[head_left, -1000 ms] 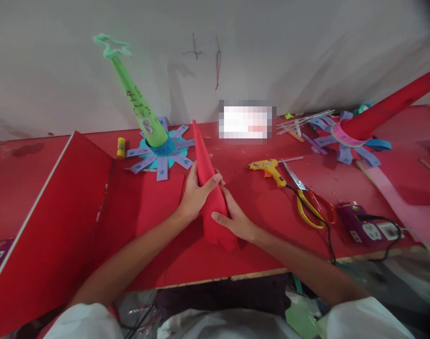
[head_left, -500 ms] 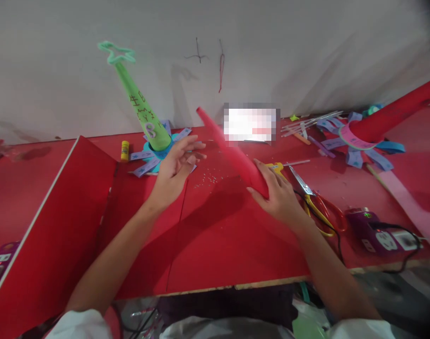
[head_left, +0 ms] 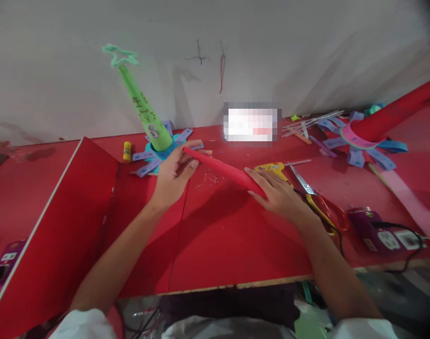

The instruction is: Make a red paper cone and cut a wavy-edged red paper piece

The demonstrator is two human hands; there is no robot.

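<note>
A narrow red paper cone [head_left: 229, 171] slants across the space above the table, its thin tip up to the left. My right hand [head_left: 278, 193] grips the wide end, thumb below and fingers over the top. My left hand [head_left: 174, 176] is at the thin tip, fingers stretched out and apart behind it. Whether it touches the tip I cannot tell. Behind my left hand stands a green paper cone [head_left: 146, 110] with dark writing, a mint star of fuzzy wire [head_left: 121, 55] on top and a blue petalled base [head_left: 165, 149].
A yellow glue gun [head_left: 271, 168], scissors [head_left: 306, 184] and a purple power socket block [head_left: 372, 228] lie on the right. Farther right is another red cone [head_left: 391, 115] with paper strips. A glue stick [head_left: 127, 151] and a raised red panel [head_left: 59, 221] are on the left.
The red cone has swung down to a flatter slant, its tip moving left and down to my left hand. My right hand keeps its grip at the wide end.
</note>
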